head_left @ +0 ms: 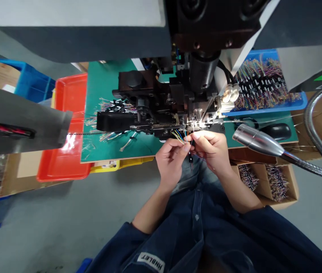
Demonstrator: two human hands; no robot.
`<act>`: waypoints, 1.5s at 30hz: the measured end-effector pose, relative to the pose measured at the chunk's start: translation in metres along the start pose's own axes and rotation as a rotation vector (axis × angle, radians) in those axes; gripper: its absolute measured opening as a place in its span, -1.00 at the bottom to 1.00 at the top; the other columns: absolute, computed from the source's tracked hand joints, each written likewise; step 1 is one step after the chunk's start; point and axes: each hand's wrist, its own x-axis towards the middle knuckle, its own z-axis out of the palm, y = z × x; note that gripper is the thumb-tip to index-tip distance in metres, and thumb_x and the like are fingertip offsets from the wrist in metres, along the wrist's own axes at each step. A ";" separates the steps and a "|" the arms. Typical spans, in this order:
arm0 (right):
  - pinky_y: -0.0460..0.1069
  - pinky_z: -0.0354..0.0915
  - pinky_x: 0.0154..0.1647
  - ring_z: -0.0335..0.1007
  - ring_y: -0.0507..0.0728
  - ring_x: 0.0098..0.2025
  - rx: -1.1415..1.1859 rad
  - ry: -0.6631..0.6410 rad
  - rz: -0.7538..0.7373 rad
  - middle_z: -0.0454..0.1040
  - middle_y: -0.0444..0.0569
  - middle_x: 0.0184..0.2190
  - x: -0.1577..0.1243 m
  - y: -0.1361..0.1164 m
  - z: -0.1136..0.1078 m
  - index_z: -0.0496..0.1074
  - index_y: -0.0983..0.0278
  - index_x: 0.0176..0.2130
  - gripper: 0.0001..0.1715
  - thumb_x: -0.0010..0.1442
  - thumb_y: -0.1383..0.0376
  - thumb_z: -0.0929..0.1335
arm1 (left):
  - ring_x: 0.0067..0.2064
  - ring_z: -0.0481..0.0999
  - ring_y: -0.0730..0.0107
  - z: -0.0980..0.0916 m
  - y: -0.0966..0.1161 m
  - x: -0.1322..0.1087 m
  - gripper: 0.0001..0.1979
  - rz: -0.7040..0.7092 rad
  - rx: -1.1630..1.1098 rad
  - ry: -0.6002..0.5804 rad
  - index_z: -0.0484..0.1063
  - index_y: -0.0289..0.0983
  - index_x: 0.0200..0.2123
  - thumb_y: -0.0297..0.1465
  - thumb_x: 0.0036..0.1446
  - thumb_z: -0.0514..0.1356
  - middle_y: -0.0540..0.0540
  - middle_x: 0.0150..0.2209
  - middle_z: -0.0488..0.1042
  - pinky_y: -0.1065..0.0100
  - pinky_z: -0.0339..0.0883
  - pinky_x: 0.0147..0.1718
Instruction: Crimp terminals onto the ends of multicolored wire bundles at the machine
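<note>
Fine coloured wires, yellow, green, blue and orange, fan out of a short cable (pixel 191 158) with a black sleeve that hangs below my fingers. My left hand (pixel 171 159) pinches the wire bundle between thumb and fingers. Close against it on the right, my right hand (pixel 210 148) is closed on wires of the same cable, its fingertips just under the lit part of the crimping machine (pixel 196 123). Which single wire each fingertip grips is too small to tell. A metal terminal strip (pixel 84 133) runs into the machine from the left.
More wired cables (pixel 129 142) lie on the green table (pixel 107 149) left of the machine. A blue tray (pixel 266 111) of cables stands at the back right, a lamp (pixel 257 140) in front. Red trays (pixel 64 167) sit left; a cardboard box (pixel 290 189) of cables stands lower right.
</note>
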 end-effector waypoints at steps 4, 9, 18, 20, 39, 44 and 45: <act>-0.07 0.17 -0.57 0.05 -0.02 -0.63 0.067 0.017 0.002 0.20 -0.26 -0.67 0.003 0.001 0.003 0.77 0.22 -0.25 -0.58 0.37 -0.07 0.56 | -0.31 0.69 0.47 0.003 0.002 0.003 -0.86 0.042 -0.029 0.033 0.63 -0.18 -0.24 -0.34 0.30 0.52 0.04 -0.27 0.68 0.41 0.58 -0.24; -0.05 0.10 -0.59 0.00 -0.02 -0.64 0.088 0.031 0.027 0.19 -0.25 -0.68 0.006 0.001 0.004 0.76 0.22 -0.26 -0.58 0.35 -0.08 0.57 | -0.32 0.69 0.44 0.006 0.004 0.006 -0.81 0.059 0.029 0.069 0.62 -0.18 -0.26 -0.28 0.28 0.53 0.02 -0.29 0.66 0.37 0.59 -0.27; -0.06 0.13 -0.61 0.02 -0.02 -0.65 0.050 0.045 -0.008 0.20 -0.25 -0.70 0.007 0.001 0.004 0.77 0.20 -0.28 -0.58 0.35 -0.08 0.57 | -0.32 0.69 0.42 0.006 0.005 0.006 -0.82 0.048 0.030 0.063 0.61 -0.17 -0.25 -0.27 0.29 0.52 0.01 -0.26 0.69 0.36 0.58 -0.28; -0.04 0.25 -0.58 0.06 -0.01 -0.64 -0.002 0.055 -0.039 0.20 -0.25 -0.70 0.006 -0.001 0.005 0.76 0.20 -0.28 -0.54 0.34 -0.12 0.57 | -0.31 0.68 0.43 0.006 0.005 0.006 -0.83 0.052 0.023 0.050 0.62 -0.17 -0.25 -0.29 0.29 0.52 0.02 -0.28 0.68 0.37 0.57 -0.27; -0.04 0.30 -0.54 -0.01 -0.04 -0.70 0.058 0.031 0.006 0.20 -0.30 -0.76 0.005 0.000 0.003 0.77 0.22 -0.26 -0.57 0.38 -0.07 0.55 | -0.30 0.67 0.39 0.005 -0.004 0.002 -0.78 0.025 0.056 0.048 0.58 -0.16 -0.25 -0.21 0.31 0.50 0.03 -0.28 0.63 0.32 0.59 -0.24; -0.06 0.29 -0.53 -0.03 -0.06 -0.70 0.075 0.044 0.006 0.20 -0.31 -0.76 0.005 -0.003 0.006 0.76 0.25 -0.29 -0.56 0.38 -0.05 0.55 | -0.31 0.69 0.40 0.007 -0.001 0.005 -0.78 0.043 0.043 0.056 0.59 -0.17 -0.24 -0.21 0.30 0.51 0.00 -0.27 0.68 0.33 0.61 -0.25; -0.06 0.28 -0.53 -0.03 -0.07 -0.70 0.080 0.046 0.007 0.20 -0.32 -0.76 0.005 -0.003 0.006 0.76 0.25 -0.29 -0.57 0.38 -0.04 0.55 | -0.31 0.69 0.41 0.007 -0.001 0.005 -0.79 0.046 0.035 0.054 0.60 -0.17 -0.24 -0.23 0.31 0.51 0.01 -0.26 0.68 0.34 0.61 -0.25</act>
